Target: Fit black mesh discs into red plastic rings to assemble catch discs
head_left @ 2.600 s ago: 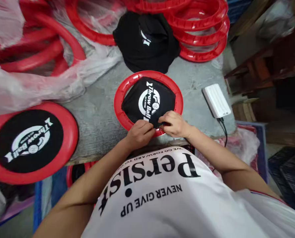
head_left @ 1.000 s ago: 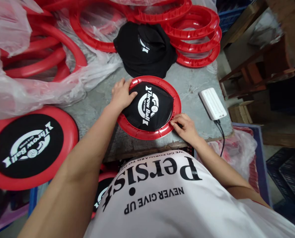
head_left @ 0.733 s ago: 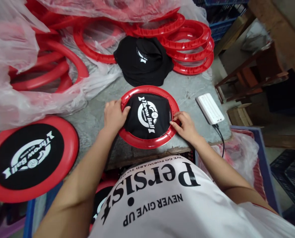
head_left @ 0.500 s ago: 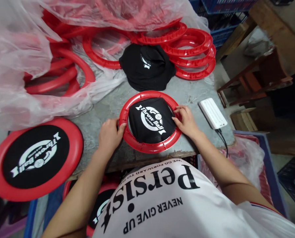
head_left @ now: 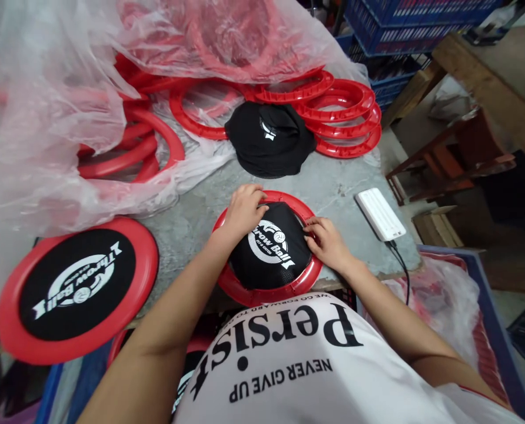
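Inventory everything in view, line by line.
Red ring: one, red, under both hands
Printed cloth: one, black, in that ring
Printed disc: one, red and black, table's left
Cloth pile: one, black, beyond ring
Loose rings: many, red, table's far side
Plastic sheeting: count unclear, translucent, over some rings
Power bank: one, white, table's right
Cable: count unclear, black, at power bank
Table: one, grey, beneath these
Lower discs: unclear, red-black, below table
Crates: several, blue, far right
Bin: one, blue, lower right
Chair: one, brown, right
Shirt: one, white, worn
Left hand: one, bare, ring's far-left rim
Right hand: one, bare, ring's right rim
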{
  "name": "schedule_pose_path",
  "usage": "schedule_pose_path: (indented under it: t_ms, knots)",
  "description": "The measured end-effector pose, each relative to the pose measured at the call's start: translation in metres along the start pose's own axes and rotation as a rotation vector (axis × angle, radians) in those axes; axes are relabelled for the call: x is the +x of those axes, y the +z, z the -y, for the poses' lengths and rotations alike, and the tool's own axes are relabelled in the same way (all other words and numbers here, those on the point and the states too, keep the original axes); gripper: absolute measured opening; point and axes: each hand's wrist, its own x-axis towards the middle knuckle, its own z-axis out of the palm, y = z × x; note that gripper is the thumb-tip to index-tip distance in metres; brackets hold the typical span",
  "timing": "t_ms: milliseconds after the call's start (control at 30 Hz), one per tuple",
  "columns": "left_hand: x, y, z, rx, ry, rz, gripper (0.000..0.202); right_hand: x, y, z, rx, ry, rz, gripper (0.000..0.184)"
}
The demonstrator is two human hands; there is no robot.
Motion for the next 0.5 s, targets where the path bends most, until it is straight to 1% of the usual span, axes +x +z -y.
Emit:
schedule_pose_path:
  t_ms: [67, 133, 233, 300, 367, 433, 500]
  knots:
    - [0.003, 0.006, -0.002, -0.025, -0.025, 0.053, 0.008, -0.003, -0.001, 0.000, 0.000, 0.000, 0.004, 0.012]
    - [0.003, 0.010, -0.001, -0.050, -0.083, 0.081, 0.006, -0.003, -0.004, 0.001, 0.000, -0.009, 0.009, 0.012]
    - [0.003, 0.011, -0.001, -0.124, -0.174, 0.088, 0.006, 0.009, -0.010, 0.005, 0.015, -0.031, -0.028, 0.011]
    - [0.004, 0.010, -0.001, -0.179, -0.215, 0.081, 0.008, 0.028, -0.013, 0.008, 0.033, -0.033, -0.071, 0.010]
    - [0.007, 0.008, -0.004, -0.207, -0.249, 0.082, 0.009, 0.053, -0.012, 0.009, 0.054, -0.010, -0.080, 0.010]
    - [0.010, 0.007, -0.006, -0.210, -0.275, 0.094, 0.010, 0.081, -0.004, 0.007, 0.078, 0.048, -0.043, 0.007]
    - [0.012, 0.007, -0.008, -0.200, -0.291, 0.092, 0.010, 0.105, 0.007, 0.003, 0.114, 0.135, 0.022, 0.003]
